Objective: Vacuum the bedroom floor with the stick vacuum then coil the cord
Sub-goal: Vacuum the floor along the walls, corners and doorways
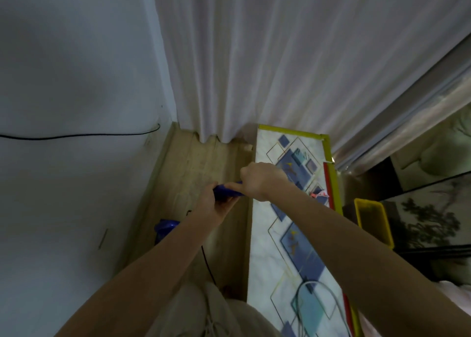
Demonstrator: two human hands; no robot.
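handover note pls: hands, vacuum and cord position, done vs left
Left hand and right hand: both grip the blue vacuum handle.
Vacuum body is low by the wall, over the wood floor strip between the wall and the patterned table.
Black cord trails loose on the floor toward the person.
Done: cannot tell how much floor is covered.
Left: finish vacuuming, then coil the cord.

No readable text, labels, brands or numbers anywhere in frame. Patterned tabletop (265, 234) at lower right carries only geometric squares and line art, plus small dark marks near its upper end, too blurred to read. Blue vacuum handle (226, 192) at centre shows no legible marking.
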